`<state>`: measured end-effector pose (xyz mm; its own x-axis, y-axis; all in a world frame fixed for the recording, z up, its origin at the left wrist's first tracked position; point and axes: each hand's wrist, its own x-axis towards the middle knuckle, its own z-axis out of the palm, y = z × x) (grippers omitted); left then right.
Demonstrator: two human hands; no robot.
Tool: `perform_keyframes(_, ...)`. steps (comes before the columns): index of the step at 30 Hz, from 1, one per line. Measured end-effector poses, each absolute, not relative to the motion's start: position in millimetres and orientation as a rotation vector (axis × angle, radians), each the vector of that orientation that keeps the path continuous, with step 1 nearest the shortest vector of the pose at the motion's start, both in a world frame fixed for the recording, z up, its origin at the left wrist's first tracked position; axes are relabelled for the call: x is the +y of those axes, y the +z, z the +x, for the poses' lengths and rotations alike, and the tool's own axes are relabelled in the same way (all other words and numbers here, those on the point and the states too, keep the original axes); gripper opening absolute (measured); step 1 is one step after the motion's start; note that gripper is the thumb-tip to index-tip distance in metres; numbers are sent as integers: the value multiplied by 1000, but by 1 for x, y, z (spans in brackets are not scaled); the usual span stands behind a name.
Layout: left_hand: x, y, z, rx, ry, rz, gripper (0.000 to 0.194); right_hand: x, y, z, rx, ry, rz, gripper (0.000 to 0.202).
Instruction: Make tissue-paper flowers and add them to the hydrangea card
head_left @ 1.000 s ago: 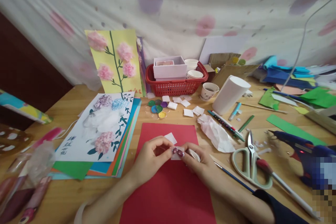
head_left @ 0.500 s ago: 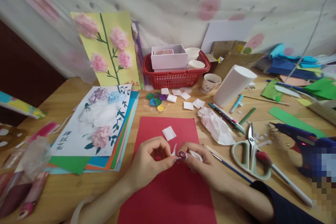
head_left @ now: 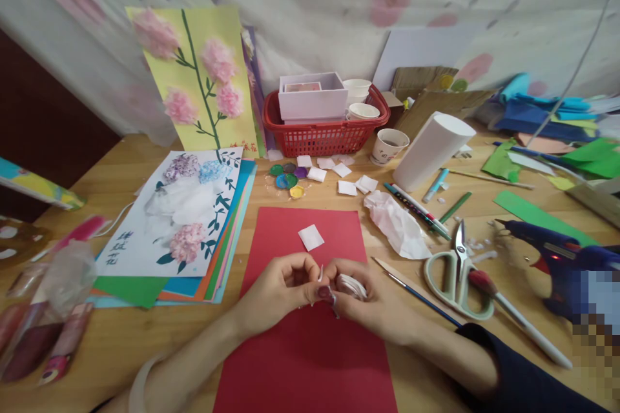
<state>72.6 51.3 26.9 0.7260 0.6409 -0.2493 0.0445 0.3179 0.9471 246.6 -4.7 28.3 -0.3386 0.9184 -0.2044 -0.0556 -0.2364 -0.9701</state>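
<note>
Over the red paper sheet (head_left: 310, 348), my two hands meet at the fingertips. My left hand (head_left: 283, 287) is closed, pinching the edge of a thin piece of white tissue paper (head_left: 320, 273). Curled beside it, my right hand (head_left: 371, 303) has several folded layers of white tissue paper (head_left: 351, 286) tucked in its fingers. Its thumb and fingertips press against the left fingertips, which partly hide the tissue there. A small white square of folded tissue (head_left: 310, 237) lies on the red sheet just beyond my hands.
Scissors (head_left: 460, 271), a paintbrush (head_left: 421, 297) and a glue gun (head_left: 552, 251) lie right. Crumpled tissue (head_left: 394, 226), a paper roll (head_left: 433, 151) and a paper cup (head_left: 389, 146) stand behind them. A red basket (head_left: 324, 139) is at the back; flower artwork (head_left: 174, 213) lies left.
Both hands have shifted slightly left, fingertips still together. More of the folded white layers shows in my right hand. The whole view has tilted a little, and the tabletop things sit slightly higher.
</note>
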Motion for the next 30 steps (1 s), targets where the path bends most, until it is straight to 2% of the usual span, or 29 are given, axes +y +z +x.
perform_keyframes(5, 51, 23, 73, 685, 403, 1148, 47, -6, 28, 246, -1332, 1640, -1170, 41)
perform_keyframes(15, 49, 26, 76, 709, 421, 1158, 48, -8, 20, 245, -1453, 1504, -1178, 25)
perform_keyframes(24, 51, 21, 70, 662, 533, 1123, 31, -4, 25, 250, -1392, 1466, -1199, 14)
perform_keyframes(30, 54, 29, 69, 782, 533, 1283, 18, -3, 25, 250, -1294, 1460, -1215, 15)
